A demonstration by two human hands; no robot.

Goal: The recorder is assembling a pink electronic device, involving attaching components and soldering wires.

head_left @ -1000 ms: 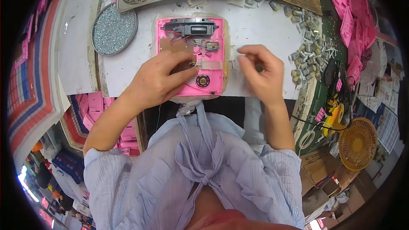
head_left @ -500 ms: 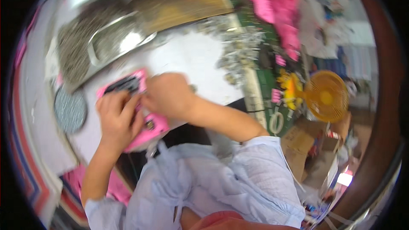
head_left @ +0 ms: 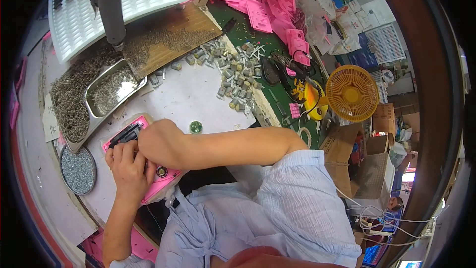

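Observation:
A pink plastic casing (head_left: 163,184) lies tilted at the near left of the white table. It has a black part (head_left: 130,133) set in its far end and a small round metal-rimmed piece (head_left: 161,171) in its near end. My left hand (head_left: 128,171) rests on the casing's left side, its fingers bent over the black part. Closed, my right hand (head_left: 162,144) presses in over the middle of the casing beside the left fingertips. Its fingers are hidden behind the back of the hand, so whatever they pinch does not show.
A metal tray (head_left: 116,89) of screws and a round dish (head_left: 78,169) of small grey parts stand left. An electric screwdriver (head_left: 110,12) hangs above. Small motors (head_left: 238,77) lie piled beyond my right arm, near a soldering iron (head_left: 292,64) and a yellow fan (head_left: 352,94).
The view has swung and sharpened, bringing the screwdriver and the white rack into sight. Both hands stay at the casing; my right hand sits closer over its middle.

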